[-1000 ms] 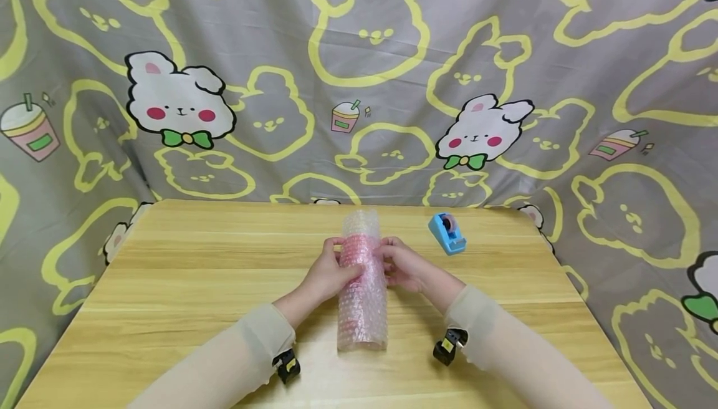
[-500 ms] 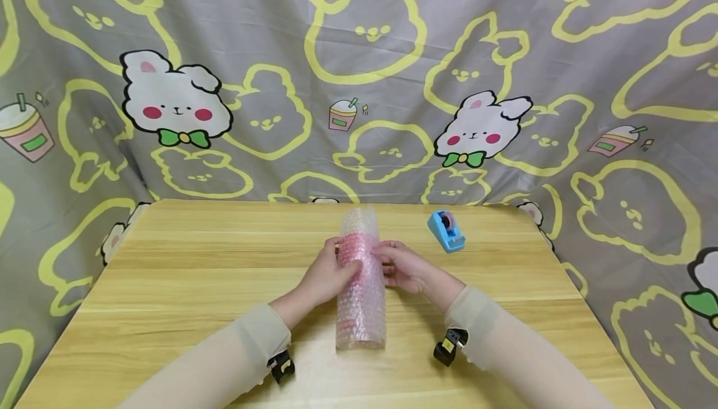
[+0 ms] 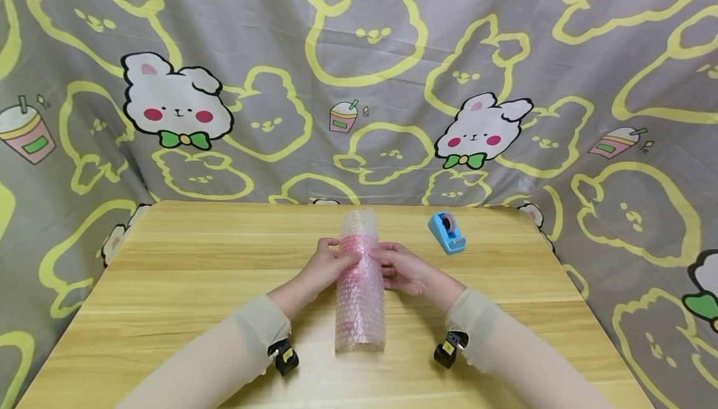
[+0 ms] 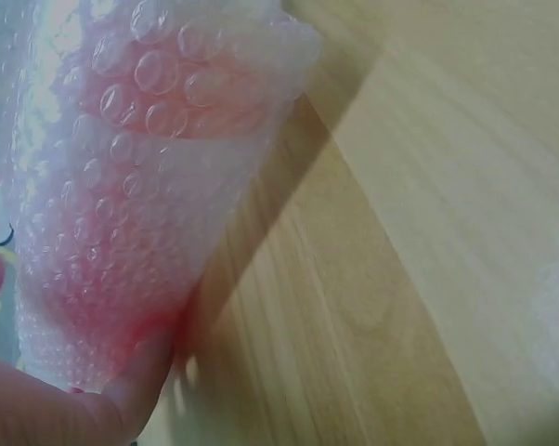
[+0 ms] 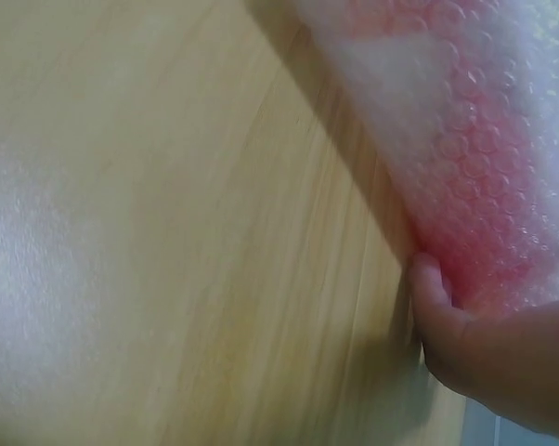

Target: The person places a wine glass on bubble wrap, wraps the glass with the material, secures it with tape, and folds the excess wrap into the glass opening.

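Note:
A long roll of bubble wrap, with something pink and white showing through it, lies lengthwise on the wooden table. My left hand holds its left side, the thumb over the top. From the right, my right hand grips the roll at about the same height, fingers curled against its side. The left wrist view shows the bubbled surface with a thumb pressed at its lower edge. In the right wrist view a digit touches the wrap's edge. What is inside is blurred by the bubbles.
A light blue tape dispenser with a roll of tape stands at the back right of the table. A grey curtain with yellow outlines and white rabbit heads hangs behind and at both sides.
My left thumb has straightened a little across the roll, and the left hand has shifted slightly. The right hand and the roll stay almost in place.

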`<state>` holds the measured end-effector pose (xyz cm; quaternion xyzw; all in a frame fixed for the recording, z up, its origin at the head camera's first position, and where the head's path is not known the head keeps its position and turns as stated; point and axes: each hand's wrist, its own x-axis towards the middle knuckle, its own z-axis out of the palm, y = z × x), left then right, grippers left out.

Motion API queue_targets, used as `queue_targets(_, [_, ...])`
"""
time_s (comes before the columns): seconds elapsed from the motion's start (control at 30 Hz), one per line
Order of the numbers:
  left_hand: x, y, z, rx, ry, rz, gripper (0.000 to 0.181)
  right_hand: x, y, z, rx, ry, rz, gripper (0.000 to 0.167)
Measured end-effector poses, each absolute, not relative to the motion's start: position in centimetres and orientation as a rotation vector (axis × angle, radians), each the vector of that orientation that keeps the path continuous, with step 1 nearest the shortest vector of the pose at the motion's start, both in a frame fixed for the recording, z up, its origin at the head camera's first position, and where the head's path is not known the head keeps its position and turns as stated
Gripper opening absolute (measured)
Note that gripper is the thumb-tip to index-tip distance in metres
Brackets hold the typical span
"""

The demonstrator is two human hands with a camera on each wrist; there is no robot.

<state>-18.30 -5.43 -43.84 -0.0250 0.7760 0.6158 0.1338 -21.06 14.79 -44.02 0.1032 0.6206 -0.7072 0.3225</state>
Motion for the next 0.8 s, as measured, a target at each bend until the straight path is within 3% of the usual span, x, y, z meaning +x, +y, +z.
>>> queue_targets(0.57, [-18.6, -6.1, -43.8, -0.222, 1.987, 1.843, 0.078, -20.5, 15.2, -44.1, 0.289, 1.557, -1.887, 0.048])
queue_targets(0.8, [-18.9, -6.5, -44.2, -0.196, 1.939, 1.809, 0.064, -20.6, 14.9, -44.3, 0.300, 1.538, -1.901, 0.046])
